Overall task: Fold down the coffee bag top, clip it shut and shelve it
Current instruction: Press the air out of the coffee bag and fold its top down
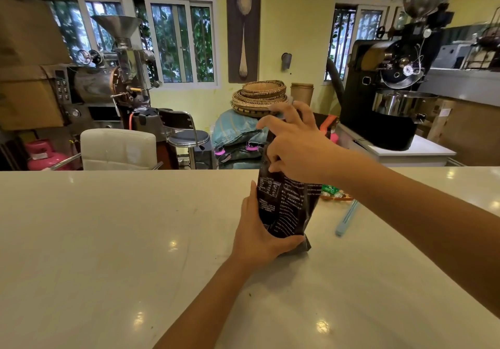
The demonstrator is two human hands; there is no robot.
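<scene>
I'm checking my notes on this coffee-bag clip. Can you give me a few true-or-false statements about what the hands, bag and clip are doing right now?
1. The dark coffee bag stands upright on the white counter. True.
2. The left hand holds the bag near its base. True.
3. The right hand rests flat on the counter. False: it is at the top of the bag.
4. The blue clip is already on the bag. False: it lies on the counter, to the right of the bag.

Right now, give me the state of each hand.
Left hand: closed around the base of the upright coffee bag.
Right hand: gripping the bag's top, some fingers lifted.
</scene>
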